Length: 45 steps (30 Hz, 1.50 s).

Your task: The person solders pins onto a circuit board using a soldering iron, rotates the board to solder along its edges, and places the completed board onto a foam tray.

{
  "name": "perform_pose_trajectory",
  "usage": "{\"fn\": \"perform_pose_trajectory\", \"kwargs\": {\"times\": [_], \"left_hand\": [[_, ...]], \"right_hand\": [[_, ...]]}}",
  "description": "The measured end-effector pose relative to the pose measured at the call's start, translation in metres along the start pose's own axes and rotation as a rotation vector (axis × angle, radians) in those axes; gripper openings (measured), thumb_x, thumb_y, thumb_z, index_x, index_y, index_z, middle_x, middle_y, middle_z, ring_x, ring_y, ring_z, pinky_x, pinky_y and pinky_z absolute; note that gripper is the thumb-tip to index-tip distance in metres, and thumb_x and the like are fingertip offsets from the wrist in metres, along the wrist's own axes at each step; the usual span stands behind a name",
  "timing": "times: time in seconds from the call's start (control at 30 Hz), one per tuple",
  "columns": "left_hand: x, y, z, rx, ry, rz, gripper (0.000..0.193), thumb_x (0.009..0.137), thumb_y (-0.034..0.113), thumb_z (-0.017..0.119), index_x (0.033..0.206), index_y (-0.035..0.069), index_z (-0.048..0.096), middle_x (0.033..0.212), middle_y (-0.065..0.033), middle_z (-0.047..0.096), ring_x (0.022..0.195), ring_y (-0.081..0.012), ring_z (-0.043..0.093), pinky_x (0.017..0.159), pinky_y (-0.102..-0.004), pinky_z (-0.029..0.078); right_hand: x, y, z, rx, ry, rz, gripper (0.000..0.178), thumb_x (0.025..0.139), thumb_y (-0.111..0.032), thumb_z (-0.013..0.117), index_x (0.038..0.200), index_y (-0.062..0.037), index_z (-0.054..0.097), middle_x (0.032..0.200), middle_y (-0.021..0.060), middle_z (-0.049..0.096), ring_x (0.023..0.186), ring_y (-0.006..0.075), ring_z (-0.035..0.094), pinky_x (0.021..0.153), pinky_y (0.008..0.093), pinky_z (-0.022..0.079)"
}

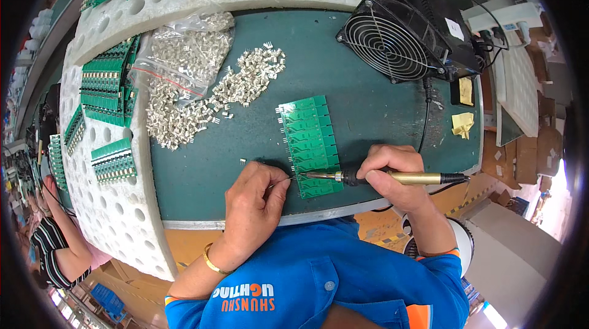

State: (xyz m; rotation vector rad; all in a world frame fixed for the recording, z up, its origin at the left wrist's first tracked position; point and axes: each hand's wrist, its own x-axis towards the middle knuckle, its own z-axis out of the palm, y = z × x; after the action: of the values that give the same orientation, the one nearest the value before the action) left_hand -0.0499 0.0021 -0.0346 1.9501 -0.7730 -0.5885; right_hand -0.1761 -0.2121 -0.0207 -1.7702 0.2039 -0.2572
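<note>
A green circuit board panel lies on the dark green work mat, with small white connectors along its left edge. My right hand is closed round the gold handle of a soldering iron. The iron's tip points left and meets the panel's left edge near its lower end. Just left of that spot, my left hand pinches a thin strand of solder wire between thumb and forefinger, its end close to the iron's tip. A single loose connector lies above my left hand.
Loose white connectors spread beside a clear bag of more. White foam with holes borders the left and back, bearing stacked boards. A black fan stands at back right, near yellow sponge. Another person's arm shows far left.
</note>
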Motion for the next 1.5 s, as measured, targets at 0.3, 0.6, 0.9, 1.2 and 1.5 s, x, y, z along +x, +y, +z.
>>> {"fn": "perform_pose_trajectory", "kwargs": {"times": [0.3,0.6,0.9,1.2,1.5], "left_hand": [[0.001,0.001,0.001,0.005,-0.005,-0.002,0.007,0.081,-0.002,0.066,0.082,0.0,0.06,0.075,-0.0085,0.055,0.062,-0.0189,0.055,0.056,-0.0289,0.044],[0.0,-0.001,0.003,0.017,0.006,0.022,0.007,0.081,-0.003,0.066,0.082,0.001,0.06,0.076,-0.0094,0.055,0.063,-0.0199,0.055,0.057,-0.0296,0.045],[0.0,-0.003,0.004,0.046,0.018,0.054,0.007,0.08,-0.002,0.066,0.083,0.001,0.061,0.075,-0.0099,0.056,0.064,-0.0219,0.056,0.057,-0.031,0.045],[0.0,-0.003,0.005,0.059,0.023,0.065,0.008,0.08,-0.002,0.067,0.083,0.002,0.061,0.076,-0.01,0.056,0.064,-0.0222,0.056,0.058,-0.0313,0.045],[-0.002,-0.003,0.004,0.037,0.03,0.069,0.008,0.08,-0.002,0.067,0.083,0.001,0.06,0.075,-0.01,0.056,0.064,-0.0214,0.056,0.057,-0.0306,0.045]], "right_hand": [[0.005,0.0,-0.003,-0.012,-0.059,0.028,0.009,0.083,-0.008,0.065,0.076,-0.0033,0.063,0.066,0.0045,0.062,0.056,0.0134,0.057,0.053,0.0278,0.044],[0.01,-0.003,-0.004,-0.027,-0.101,0.016,0.007,0.081,-0.007,0.066,0.076,-0.0031,0.063,0.066,0.0045,0.061,0.056,0.0143,0.057,0.052,0.0277,0.043],[0.013,0.001,-0.007,-0.05,-0.135,-0.044,0.004,0.078,-0.004,0.068,0.076,-0.0033,0.064,0.064,0.0037,0.059,0.056,0.0146,0.057,0.05,0.0282,0.042],[0.022,-0.005,-0.007,-0.068,-0.148,-0.017,0.003,0.076,-0.002,0.068,0.075,-0.0029,0.064,0.063,0.0045,0.06,0.056,0.0155,0.057,0.051,0.0288,0.043],[0.022,-0.003,-0.009,-0.047,-0.166,0.004,0.003,0.077,-0.003,0.068,0.076,-0.0024,0.065,0.064,0.0043,0.06,0.056,0.0143,0.058,0.051,0.028,0.043]]}}
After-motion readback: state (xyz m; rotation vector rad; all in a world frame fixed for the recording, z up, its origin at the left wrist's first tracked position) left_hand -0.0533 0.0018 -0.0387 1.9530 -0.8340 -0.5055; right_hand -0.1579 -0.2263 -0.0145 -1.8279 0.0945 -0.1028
